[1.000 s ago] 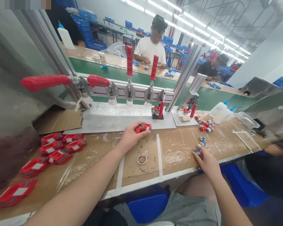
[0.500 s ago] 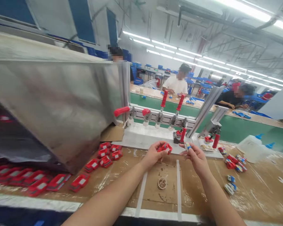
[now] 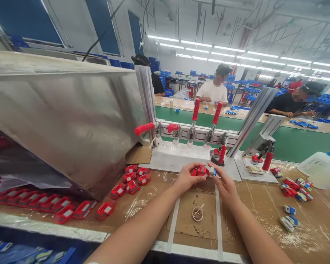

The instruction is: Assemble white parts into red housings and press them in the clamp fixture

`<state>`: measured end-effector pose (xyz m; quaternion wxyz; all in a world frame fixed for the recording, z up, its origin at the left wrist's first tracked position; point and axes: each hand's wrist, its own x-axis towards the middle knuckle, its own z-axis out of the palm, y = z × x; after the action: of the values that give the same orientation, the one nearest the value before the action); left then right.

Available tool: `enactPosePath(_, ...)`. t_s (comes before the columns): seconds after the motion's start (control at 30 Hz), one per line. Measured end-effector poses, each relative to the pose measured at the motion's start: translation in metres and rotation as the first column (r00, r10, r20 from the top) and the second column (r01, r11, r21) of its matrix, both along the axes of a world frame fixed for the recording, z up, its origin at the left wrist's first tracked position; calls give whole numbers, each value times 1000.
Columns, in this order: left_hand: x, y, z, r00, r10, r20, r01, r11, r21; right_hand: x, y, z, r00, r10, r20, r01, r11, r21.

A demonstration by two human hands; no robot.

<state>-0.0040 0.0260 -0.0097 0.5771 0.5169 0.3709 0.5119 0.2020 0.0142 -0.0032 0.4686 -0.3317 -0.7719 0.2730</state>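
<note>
My left hand (image 3: 186, 178) is closed around a red plastic part (image 3: 200, 171) held just above the workbench (image 3: 244, 216). My right hand (image 3: 224, 186) pinches a small blue-and-white piece (image 3: 212, 171) against the right end of that red part. Both hands meet in front of the metal fixture plate (image 3: 170, 161) with its row of red-handled toggle clamps (image 3: 194, 121). A small round cap (image 3: 197, 213) with a stick in it lies on the bench below my hands.
Red parts (image 3: 132, 179) lie in rows along the left, under a slanted steel chute (image 3: 63, 117). Small blue-and-white pieces (image 3: 288, 216) and mixed parts (image 3: 297, 185) sit at right, near glue bottles (image 3: 316, 167). Other people work across a green conveyor (image 3: 280, 143).
My right hand came from the loose pieces at right with a small piece and joined my left hand at the red part. My view rose and swung left.
</note>
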Motion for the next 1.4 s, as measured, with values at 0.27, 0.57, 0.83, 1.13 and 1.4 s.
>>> enactPosePath(0.27, 2, 2, -7, 1000, 3, 27, -3, 1000, 17, 3, 7, -6, 990, -18, 139, 5, 996, 89)
enactPosePath(0.57, 2, -4, 2, 979, 175, -101, -168, 983, 70, -10, 10, -12, 952, -136, 276, 78, 974, 211)
enactPosePath(0.83, 13, -19, 21, 819, 264, -509, -200, 963, 179, -15, 8, -27, 940, -226, 255, 181, 966, 187)
enactPosePath(1.13, -70, -64, 29, -136, 437, -889, 79, 899, 430, -10, 12, -17, 986, 15, -164, -82, 906, -415)
enactPosePath(1.4, -51, -47, 42, 476, 288, -831, 270, 851, 450, -15, 9, -14, 846, 295, -444, -532, 526, -664)
